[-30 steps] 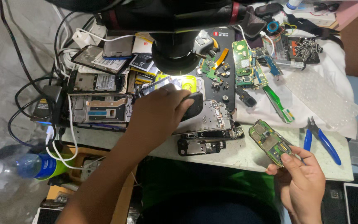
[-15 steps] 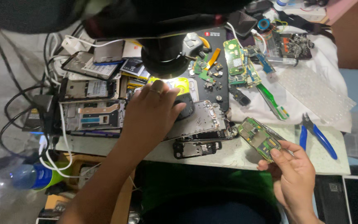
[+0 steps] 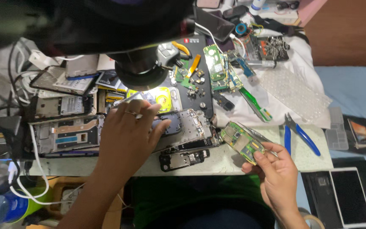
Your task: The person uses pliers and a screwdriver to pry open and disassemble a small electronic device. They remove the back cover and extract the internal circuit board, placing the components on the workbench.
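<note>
Right hand [image 3: 276, 176] pinches green circuit board [image 3: 242, 142] by 1 edge; left hand [image 3: 128, 131] lies open, steadying dismantled phone frame [image 3: 187, 127]. Best practice: grip edges, avoid components.

My white workbench [image 3: 234, 163] sat crowded under the lamp's [image 3: 142, 72] yellow glow, cables [image 3: 26, 169] trailing off its left edge, a brown wooden panel [image 3: 352, 29] standing at the far right.
</note>
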